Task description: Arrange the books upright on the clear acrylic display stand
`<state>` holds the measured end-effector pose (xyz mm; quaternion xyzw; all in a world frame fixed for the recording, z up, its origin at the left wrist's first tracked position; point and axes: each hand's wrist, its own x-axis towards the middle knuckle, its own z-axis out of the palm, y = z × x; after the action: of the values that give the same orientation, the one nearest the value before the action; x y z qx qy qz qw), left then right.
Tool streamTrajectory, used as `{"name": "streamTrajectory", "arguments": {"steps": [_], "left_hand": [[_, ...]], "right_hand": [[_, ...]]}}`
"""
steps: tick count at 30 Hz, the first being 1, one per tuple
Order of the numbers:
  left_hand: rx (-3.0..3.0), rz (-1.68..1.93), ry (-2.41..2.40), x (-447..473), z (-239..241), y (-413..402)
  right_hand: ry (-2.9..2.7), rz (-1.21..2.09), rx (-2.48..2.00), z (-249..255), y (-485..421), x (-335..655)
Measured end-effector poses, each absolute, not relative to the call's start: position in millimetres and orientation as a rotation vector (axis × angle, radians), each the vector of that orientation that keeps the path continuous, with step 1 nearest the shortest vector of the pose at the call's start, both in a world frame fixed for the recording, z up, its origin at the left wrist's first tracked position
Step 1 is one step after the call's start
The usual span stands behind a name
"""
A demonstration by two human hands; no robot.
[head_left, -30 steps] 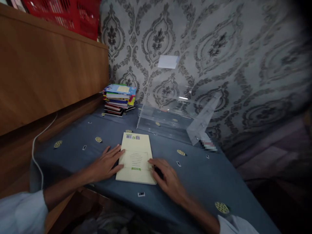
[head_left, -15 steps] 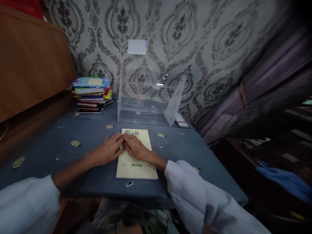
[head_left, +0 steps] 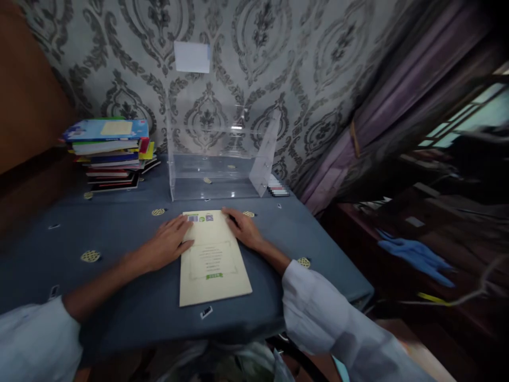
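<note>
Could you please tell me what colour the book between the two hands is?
The book is pale cream-yellow with small green printed accents; the head view shows it.

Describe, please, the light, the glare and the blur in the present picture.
Head view: dim light, with the upper right corner nearly black; head view: small bright glints on the clear stand; head view: the fine print on the cream book too soft to read, and a pixelated patch beside the stand.

And a home is shown here, by every sign: a study corner!
The wall (head_left: 214,21) is covered in ornate medallion wallpaper, a purple curtain (head_left: 332,178) is gathered by a tie (head_left: 353,139), the table is dressed in a printed cloth (head_left: 123,223), and books (head_left: 109,154) are piled by the wall!
</note>
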<state>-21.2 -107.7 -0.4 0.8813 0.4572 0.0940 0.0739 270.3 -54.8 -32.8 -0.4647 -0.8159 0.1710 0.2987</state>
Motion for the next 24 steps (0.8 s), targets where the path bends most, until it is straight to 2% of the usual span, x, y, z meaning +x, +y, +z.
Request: {"name": "streamTrajectory", "arguments": {"steps": [10,24], "left_hand": [[2.853,0.509,1.46,12.6,-50.1,-87.3],[3.173,0.689,1.246,62.7,-45.4,-72.2]], "right_hand": [[-2.193,0.425,-1.17,-31.2,-53.1,269.4],[-2.154,0.496,-1.082,-34.0,-61.9,269.8]]}}
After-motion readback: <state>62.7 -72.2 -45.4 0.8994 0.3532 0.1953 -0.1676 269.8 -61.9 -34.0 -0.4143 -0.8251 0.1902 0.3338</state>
